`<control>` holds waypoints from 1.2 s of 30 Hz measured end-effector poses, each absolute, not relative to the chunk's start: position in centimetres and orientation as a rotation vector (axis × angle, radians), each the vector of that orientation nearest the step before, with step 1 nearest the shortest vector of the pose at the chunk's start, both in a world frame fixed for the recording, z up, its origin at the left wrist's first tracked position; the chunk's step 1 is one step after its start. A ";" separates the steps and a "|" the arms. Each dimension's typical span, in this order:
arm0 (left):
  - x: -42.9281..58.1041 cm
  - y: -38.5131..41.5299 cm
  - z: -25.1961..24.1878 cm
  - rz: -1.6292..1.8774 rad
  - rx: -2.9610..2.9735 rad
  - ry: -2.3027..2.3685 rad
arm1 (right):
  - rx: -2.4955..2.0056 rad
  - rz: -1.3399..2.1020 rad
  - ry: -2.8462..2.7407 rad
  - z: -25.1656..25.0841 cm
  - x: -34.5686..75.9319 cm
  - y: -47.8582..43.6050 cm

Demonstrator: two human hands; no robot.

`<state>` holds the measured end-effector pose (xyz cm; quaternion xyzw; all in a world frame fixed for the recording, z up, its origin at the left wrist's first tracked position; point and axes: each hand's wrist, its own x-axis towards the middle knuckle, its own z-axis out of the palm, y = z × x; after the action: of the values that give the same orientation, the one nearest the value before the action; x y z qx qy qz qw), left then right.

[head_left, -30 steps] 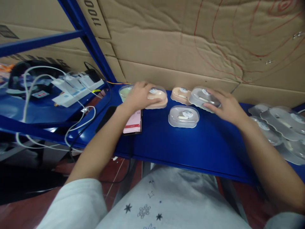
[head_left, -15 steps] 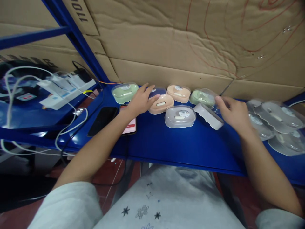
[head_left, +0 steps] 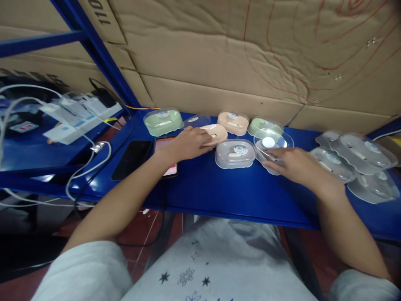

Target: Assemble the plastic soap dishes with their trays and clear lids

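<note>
My left hand [head_left: 194, 142] has its fingers curled over the left end of a peach soap box [head_left: 219, 133] without its clear cover. A loose clear lid [head_left: 198, 121] lies behind that hand, beside a lidded green soap box [head_left: 163, 122]. At the right, my right hand [head_left: 293, 165] pinches the near edge of a grey soap box [head_left: 272, 166]; the fingers partly hide it. Tilted over this box is a clear lid [head_left: 286, 139] with a white round sticker. Between the hands stands a lidded grey soap box [head_left: 235, 154].
Lidded peach [head_left: 233, 124] and green [head_left: 263, 126] soap boxes stand at the back. Several grey soap boxes [head_left: 366, 152] are piled at the right. Two phones [head_left: 131, 159] lie by my left forearm. A power strip [head_left: 81, 123] with cables is farther left. Cardboard [head_left: 200, 54] walls the back.
My left hand has come nearer and closed on the peach box. My right hand has moved left and down to the grey box, which now lies flatter under the clear lid.
</note>
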<state>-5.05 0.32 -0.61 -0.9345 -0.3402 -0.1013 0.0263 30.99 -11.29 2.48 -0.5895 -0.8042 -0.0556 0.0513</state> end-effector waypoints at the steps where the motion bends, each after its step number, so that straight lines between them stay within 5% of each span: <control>1: -5.0 0.3 -0.8 -0.301 -2.893 -1.059 | -1.792 -0.201 -2.491 2.2 30.7 -11.3; 13: -4.8 0.5 0.3 -0.469 -2.931 -1.236 | -1.930 -0.168 -2.512 3.2 30.8 -11.2; 22: -4.6 0.7 0.4 -0.739 -2.813 -1.244 | -2.096 -0.547 -2.339 5.0 31.4 -12.1; 36: -4.7 0.2 0.9 -0.664 -2.682 -1.277 | -2.213 -0.268 -2.525 4.0 27.9 -13.0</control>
<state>-4.75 0.22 0.89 -0.8801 -0.4190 -0.2177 0.0489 27.95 -13.04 4.00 -0.6528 -0.7448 -0.0791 -0.1132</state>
